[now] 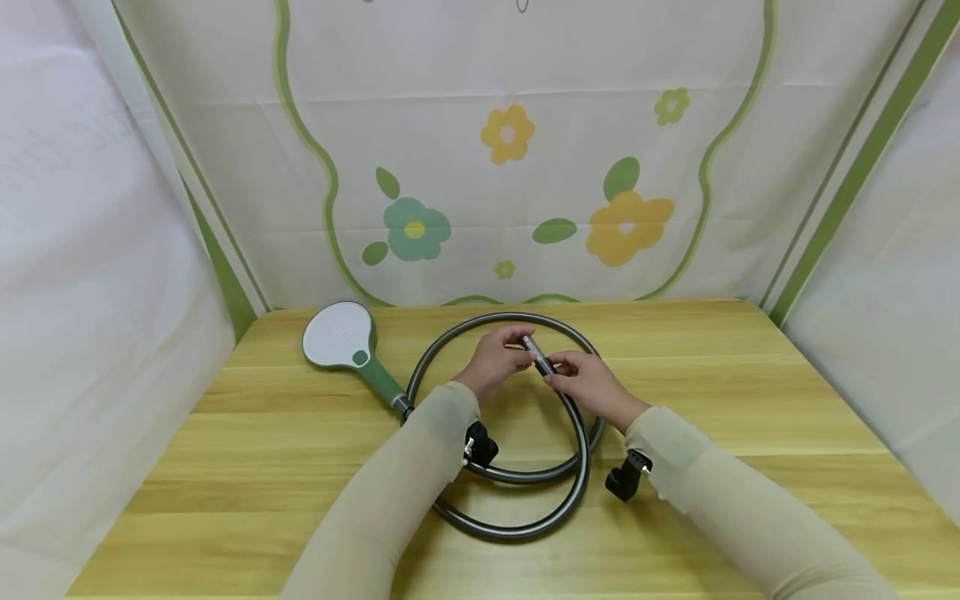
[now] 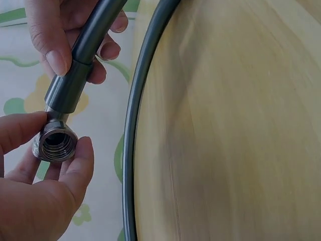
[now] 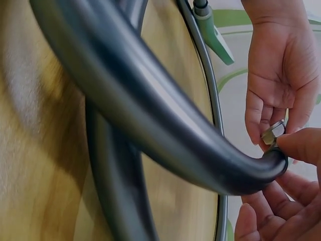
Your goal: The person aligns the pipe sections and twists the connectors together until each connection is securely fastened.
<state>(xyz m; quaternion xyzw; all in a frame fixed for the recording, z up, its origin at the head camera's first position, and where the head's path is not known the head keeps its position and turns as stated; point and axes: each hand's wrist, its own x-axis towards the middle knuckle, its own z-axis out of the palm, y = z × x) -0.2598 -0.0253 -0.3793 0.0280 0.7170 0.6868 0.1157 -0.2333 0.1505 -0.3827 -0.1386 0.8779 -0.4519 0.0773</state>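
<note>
A green-handled shower head (image 1: 339, 335) with a white face lies at the back left, joined to a dark grey shower hose (image 1: 517, 532) that loops over the table. My left hand (image 1: 495, 362) pinches the silver threaded nut (image 2: 56, 143) at the hose's free end, fingertips around its rim. Just behind that nut, the right hand (image 1: 594, 385) holds the hose by its dark end sleeve (image 2: 69, 88), thumb on one side and fingers on the other. The nut's open threaded mouth faces the camera in the left wrist view. This end is raised above the table.
The wooden table (image 1: 247, 467) carries the hose coils, which cross beneath and in front of the hands. A white floral cloth (image 1: 450, 50) stands behind the table, with white cloth walls at both sides. A small black camera (image 1: 628, 477) hangs at each wrist.
</note>
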